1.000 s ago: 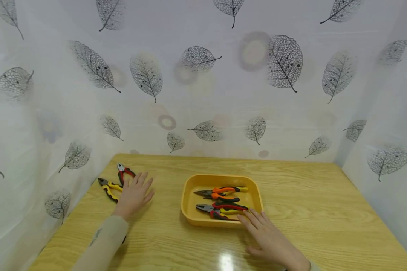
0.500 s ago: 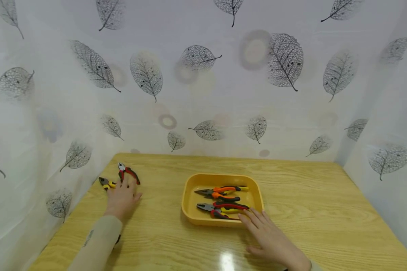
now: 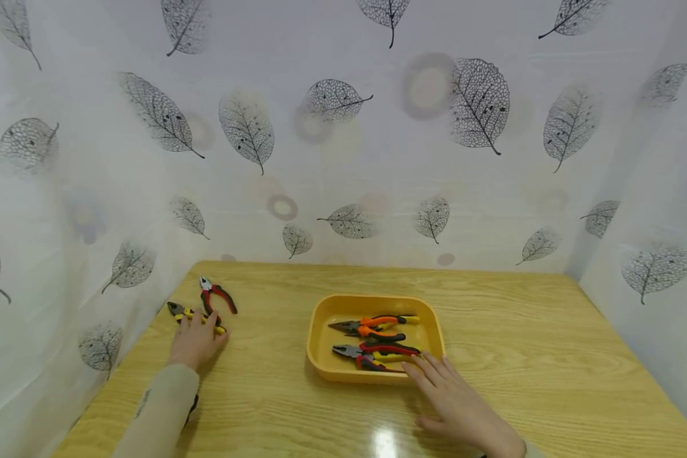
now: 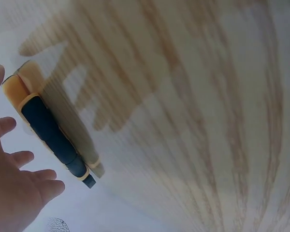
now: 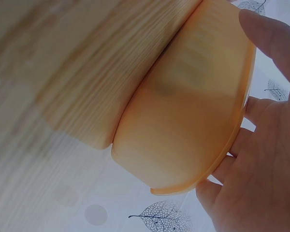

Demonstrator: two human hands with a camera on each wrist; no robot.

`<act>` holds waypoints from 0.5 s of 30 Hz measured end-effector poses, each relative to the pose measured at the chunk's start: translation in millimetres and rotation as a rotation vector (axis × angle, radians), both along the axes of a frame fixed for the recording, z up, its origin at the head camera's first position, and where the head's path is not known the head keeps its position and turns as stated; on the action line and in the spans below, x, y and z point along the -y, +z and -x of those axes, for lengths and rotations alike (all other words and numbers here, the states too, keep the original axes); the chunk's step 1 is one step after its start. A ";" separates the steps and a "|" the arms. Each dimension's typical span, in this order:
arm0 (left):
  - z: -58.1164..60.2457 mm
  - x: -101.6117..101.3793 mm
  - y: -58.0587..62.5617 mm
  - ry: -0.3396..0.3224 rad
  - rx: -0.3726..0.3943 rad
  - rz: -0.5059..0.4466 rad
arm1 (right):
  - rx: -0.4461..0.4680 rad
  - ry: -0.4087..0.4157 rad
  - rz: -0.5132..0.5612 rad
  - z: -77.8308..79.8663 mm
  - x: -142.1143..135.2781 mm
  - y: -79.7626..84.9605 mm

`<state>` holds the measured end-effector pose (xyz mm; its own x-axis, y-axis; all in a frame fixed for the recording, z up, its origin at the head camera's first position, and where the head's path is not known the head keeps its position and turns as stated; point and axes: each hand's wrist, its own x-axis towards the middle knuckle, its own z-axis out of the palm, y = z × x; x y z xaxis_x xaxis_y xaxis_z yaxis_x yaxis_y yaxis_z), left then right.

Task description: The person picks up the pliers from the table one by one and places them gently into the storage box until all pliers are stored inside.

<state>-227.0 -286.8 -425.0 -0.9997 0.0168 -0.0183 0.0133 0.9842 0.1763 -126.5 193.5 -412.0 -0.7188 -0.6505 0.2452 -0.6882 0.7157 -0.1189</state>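
Note:
My left hand [image 3: 192,343] is over the yellow-and-black pliers [image 3: 177,310] at the table's left side, fingers reaching across their handles. In the left wrist view the fingers of that hand [image 4: 14,193] are spread beside a pliers handle [image 4: 53,135], with a gap between. Just behind lie red-and-black pliers [image 3: 222,295], jaws pointing away. My right hand [image 3: 458,407] rests its fingertips on the near right rim of a yellow tray [image 3: 349,376]. From the right wrist, the fingers lie along the rim of the tray [image 5: 183,140], thumb apart.
Inside the tray lie orange-handled long-nose pliers [image 3: 372,332] and red-and-black pliers [image 3: 389,347], with yellow handles [image 3: 392,357] showing among them. The wooden table [image 3: 521,356] is bounded at the back and sides by a leaf-patterned curtain [image 3: 372,152].
My left hand has moved left and toward me, from beside the red-and-black pliers to over the yellow-and-black ones, uncovering the red-and-black pair. My right hand stays at the tray rim.

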 end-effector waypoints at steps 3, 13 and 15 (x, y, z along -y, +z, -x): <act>0.8 1.8 -0.7 -0.002 0.034 0.000 | -0.008 -0.004 -0.005 -0.2 0.1 -0.4; -0.7 -3.7 0.0 -0.025 0.084 -0.029 | -0.019 -0.011 -0.005 0.3 0.1 -2.6; -0.2 -4.5 0.4 -0.026 0.085 -0.033 | -0.019 -0.011 -0.008 0.6 0.1 -2.5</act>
